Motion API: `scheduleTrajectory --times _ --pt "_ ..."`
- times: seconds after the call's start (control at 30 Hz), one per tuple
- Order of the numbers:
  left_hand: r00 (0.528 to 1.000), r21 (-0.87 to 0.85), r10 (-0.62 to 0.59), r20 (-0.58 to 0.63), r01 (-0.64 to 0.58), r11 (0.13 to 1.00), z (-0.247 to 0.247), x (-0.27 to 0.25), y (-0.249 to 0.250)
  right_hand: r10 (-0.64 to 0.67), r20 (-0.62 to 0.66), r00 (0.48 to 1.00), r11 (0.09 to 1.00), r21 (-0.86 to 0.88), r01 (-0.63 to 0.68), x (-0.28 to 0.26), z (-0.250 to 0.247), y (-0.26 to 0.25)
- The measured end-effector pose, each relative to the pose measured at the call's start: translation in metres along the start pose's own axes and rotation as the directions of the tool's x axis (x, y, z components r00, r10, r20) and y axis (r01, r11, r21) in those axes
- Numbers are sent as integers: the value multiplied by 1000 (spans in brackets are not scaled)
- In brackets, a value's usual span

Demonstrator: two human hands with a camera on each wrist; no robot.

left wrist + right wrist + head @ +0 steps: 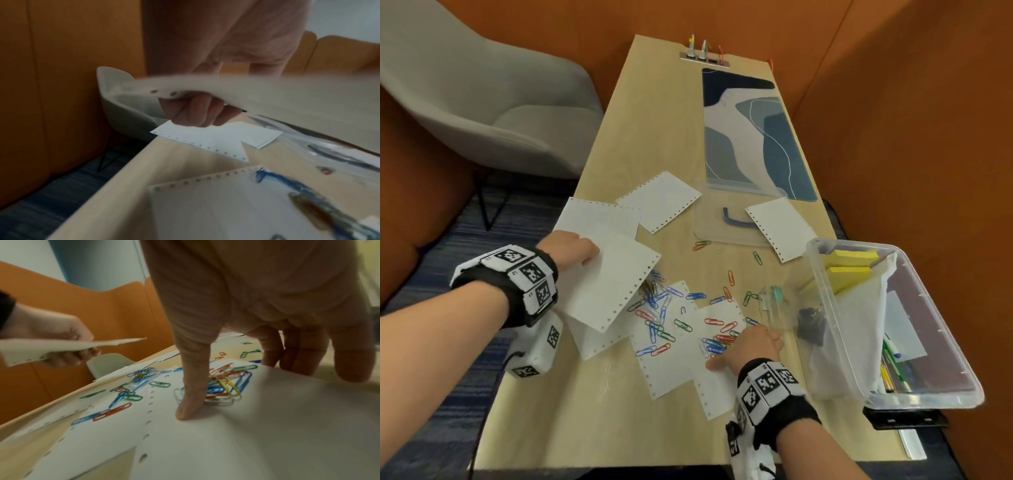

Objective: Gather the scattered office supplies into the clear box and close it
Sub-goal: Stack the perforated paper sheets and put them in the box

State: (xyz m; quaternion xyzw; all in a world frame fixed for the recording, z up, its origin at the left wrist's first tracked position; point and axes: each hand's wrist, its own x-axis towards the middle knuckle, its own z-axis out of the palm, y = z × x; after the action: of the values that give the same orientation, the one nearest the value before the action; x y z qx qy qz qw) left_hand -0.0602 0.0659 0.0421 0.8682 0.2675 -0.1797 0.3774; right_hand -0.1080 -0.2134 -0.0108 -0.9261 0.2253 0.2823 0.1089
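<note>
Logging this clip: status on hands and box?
Left hand grips lifted sheet. Right hand pinches clip-strewn sheet. Clear box open, lid aside. Paper clips scattered.

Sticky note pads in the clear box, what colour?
Yellow. The sticky note pads lie inside the clear box, best seen in the head view.

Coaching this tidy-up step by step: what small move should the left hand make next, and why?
Probably carry the white perforated paper sheet that the left hand pinches over to the open clear plastic box and drop it in: the sheet is already off the table, the box stands lidless, and the right hand presses another sheet among coloured paper clips.
</note>
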Motion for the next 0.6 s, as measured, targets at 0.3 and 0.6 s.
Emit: scheduleTrajectory --times 0.3,0.6 --pt "999 -6 -9 43 9 1000 9 4 -35 -84 21 996 990 117 81 2 -25 4" --pt "982 -315 186 24 -169 934 1 5 8 -194 -113 974 904 364 222 1 -79 -4"
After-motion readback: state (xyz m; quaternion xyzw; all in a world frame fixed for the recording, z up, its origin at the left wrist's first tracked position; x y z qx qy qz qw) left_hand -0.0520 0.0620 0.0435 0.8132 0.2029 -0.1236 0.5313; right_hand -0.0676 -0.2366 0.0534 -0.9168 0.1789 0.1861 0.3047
